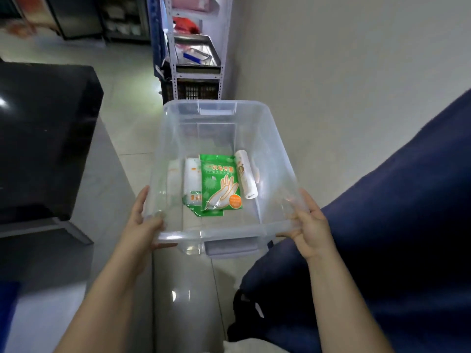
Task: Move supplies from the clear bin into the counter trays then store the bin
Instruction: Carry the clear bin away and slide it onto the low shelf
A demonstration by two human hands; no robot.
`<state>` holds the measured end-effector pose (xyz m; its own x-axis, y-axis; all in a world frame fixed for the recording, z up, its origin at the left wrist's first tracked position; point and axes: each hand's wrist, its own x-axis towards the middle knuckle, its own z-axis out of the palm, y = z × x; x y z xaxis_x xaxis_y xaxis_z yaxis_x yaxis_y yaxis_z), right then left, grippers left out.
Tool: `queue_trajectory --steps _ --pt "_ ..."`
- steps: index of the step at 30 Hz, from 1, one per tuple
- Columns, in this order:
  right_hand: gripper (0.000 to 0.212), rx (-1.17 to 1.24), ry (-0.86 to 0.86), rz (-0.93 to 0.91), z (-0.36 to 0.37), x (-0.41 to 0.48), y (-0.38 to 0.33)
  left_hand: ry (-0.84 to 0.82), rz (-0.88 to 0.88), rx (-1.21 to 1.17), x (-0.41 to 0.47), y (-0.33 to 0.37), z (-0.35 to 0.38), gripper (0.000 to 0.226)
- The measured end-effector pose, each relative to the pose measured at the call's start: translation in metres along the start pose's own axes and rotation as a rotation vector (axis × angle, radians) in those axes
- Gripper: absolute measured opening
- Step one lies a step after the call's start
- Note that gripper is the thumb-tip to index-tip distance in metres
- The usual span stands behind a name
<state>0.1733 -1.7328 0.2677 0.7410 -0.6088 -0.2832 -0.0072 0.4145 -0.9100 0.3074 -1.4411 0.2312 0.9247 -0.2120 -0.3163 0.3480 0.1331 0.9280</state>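
Observation:
I hold a clear plastic bin [270,138] in front of me above the floor. My left hand [145,220] grips its near left corner and my right hand [309,222] grips its near right corner. Inside, on the bottom, lies a green packet of disposable gloves [220,184]. A white roll [246,177] lies to its right, and white wrapped rolls [192,179] lie to its left. A second green packet peeks out beneath.
A dark counter [43,138] stands at the left. Ahead is a white metal shelf rack [196,47] with steel trays and a black crate below, against the wall. Dark blue cloth [395,225] fills the right side. The floor is pale tile.

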Motion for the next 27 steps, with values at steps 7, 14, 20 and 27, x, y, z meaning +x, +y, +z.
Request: queue_trajectory --steps 7,14,20,27 --pt "0.032 -0.072 -0.198 0.005 0.027 0.168 -0.041 0.086 0.023 0.02 0.124 0.022 0.067 0.077" --pt "0.047 -0.163 -0.372 0.019 0.084 0.35 -0.075 0.226 0.015 -0.029 0.249 0.065 0.116 0.074" --pt "0.055 -0.107 -0.386 0.111 0.166 0.479 -0.058 0.308 0.027 -0.07 0.364 0.101 0.103 0.079" --pt "0.047 -0.14 -0.431 0.147 0.322 0.614 -0.048 0.329 0.003 -0.106 0.539 0.156 0.045 0.077"
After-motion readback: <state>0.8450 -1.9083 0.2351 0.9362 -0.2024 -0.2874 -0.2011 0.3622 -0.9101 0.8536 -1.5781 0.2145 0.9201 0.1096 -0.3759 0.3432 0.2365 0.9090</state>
